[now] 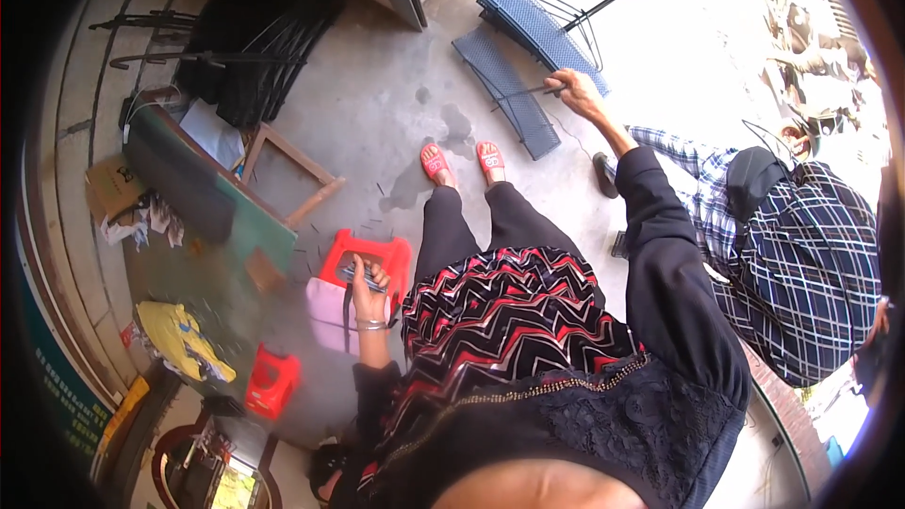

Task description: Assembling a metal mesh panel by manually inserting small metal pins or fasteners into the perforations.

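Visibly, thin rod (523,92), jutting from right fingers (560,79)

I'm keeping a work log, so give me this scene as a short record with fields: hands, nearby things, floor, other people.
Left hand: closed around small dark pieces, too small to identify
Right hand: gripping a thin dark rod that crosses a mesh panel in view
Near left hand: red stool, pink item
On floor: blue-grey mesh stack, beside that panel
Footwear: red shoes
Other people: person in plaid, at the right
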A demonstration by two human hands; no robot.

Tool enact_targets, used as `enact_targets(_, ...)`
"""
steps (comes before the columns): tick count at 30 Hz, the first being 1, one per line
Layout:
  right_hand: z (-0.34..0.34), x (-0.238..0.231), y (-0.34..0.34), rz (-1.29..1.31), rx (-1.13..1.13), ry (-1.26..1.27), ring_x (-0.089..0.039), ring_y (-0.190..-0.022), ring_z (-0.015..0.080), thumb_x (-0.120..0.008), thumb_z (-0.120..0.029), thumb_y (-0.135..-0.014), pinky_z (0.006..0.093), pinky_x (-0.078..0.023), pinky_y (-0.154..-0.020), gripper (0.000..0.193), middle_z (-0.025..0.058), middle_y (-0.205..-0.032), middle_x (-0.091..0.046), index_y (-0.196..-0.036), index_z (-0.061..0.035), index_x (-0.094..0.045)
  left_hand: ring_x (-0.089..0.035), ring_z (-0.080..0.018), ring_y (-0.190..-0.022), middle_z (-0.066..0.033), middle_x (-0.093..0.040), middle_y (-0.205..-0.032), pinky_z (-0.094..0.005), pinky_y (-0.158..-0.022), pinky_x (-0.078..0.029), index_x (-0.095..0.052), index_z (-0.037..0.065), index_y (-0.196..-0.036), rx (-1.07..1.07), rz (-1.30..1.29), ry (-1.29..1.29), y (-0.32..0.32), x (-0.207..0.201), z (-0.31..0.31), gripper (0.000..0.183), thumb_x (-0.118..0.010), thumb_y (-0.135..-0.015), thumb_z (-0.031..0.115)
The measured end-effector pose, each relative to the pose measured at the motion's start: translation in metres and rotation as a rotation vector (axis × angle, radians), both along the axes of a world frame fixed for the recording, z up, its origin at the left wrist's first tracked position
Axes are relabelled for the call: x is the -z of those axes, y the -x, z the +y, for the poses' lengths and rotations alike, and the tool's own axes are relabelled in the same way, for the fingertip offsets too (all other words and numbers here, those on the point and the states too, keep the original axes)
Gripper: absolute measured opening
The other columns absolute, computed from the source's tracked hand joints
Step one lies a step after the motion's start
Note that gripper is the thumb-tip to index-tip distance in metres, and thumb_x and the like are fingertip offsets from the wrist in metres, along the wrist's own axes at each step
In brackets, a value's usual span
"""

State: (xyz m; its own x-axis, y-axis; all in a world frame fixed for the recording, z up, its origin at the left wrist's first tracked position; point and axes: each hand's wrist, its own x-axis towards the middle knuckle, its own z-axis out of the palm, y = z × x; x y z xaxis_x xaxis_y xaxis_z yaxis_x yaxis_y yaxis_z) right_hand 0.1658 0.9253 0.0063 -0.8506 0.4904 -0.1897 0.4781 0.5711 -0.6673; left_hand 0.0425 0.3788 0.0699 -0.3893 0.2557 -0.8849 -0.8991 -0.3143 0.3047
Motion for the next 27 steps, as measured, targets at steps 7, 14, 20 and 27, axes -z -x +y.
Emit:
enact_targets(7,0.013,-0.043,0.037,-0.179,-0.38,0.127,-0.06,-0.07,0.0255,-0.065,-0.025,-0.08,0.0372,-0.044,-0.063,0.024,0.0131,-0.072,-0.06,-0.081,-0.0009,-0.065,-0.033,-0.0101,-0.047,-0.001,-0.039,-0.058,-0.0229,-0.041,-0.027,-0.051,0.01,-0.076,-0.092,-0.036,-0.009,-0.054,0.002,0.016,0.033,-0.056,-0.089,0.04)
enact_targets(14,-0.002,-0.042,0.064,-0.276,-0.594,0.313,-0.059,-0.064,0.0198,-0.062,-0.031,-0.078,0.0335,-0.044,-0.06,0.032,0.0075,-0.062,-0.061,-0.069,-0.0013,-0.064,-0.033,-0.0109,-0.047,-0.002,-0.039,-0.058,-0.0237,-0.043,-0.027,-0.05,0.01,-0.074,-0.218,-0.071,-0.028,-0.106,0.008,0.006,0.035,-0.055,-0.09,0.041)
enact_targets(20,-0.01,-0.037,0.054,-0.131,-0.173,0.42,-0.061,-0.072,0.0198,-0.065,-0.036,-0.08,0.0326,-0.047,-0.066,0.039,0.0112,-0.073,-0.064,-0.085,0.0027,-0.067,-0.034,-0.011,-0.045,-0.0026,-0.041,-0.057,-0.0237,-0.043,-0.028,-0.051,0.011,-0.076,-0.282,-0.064,0.026,-0.134,0.004,0.002,0.033,-0.053,-0.091,0.04)
enact_targets(27,-0.015,-0.078,0.067,0.043,-0.048,0.514,-0.053,-0.068,0.01,-0.065,-0.04,-0.082,0.0243,-0.039,-0.063,0.036,0.0039,-0.071,-0.061,-0.083,-0.004,-0.066,-0.035,-0.0104,-0.045,-0.0023,-0.043,-0.057,-0.0237,-0.043,-0.029,-0.052,0.012,-0.094,-0.281,-0.005,0.073,-0.149,0.001,-0.002,0.025,-0.053,-0.092,0.037)
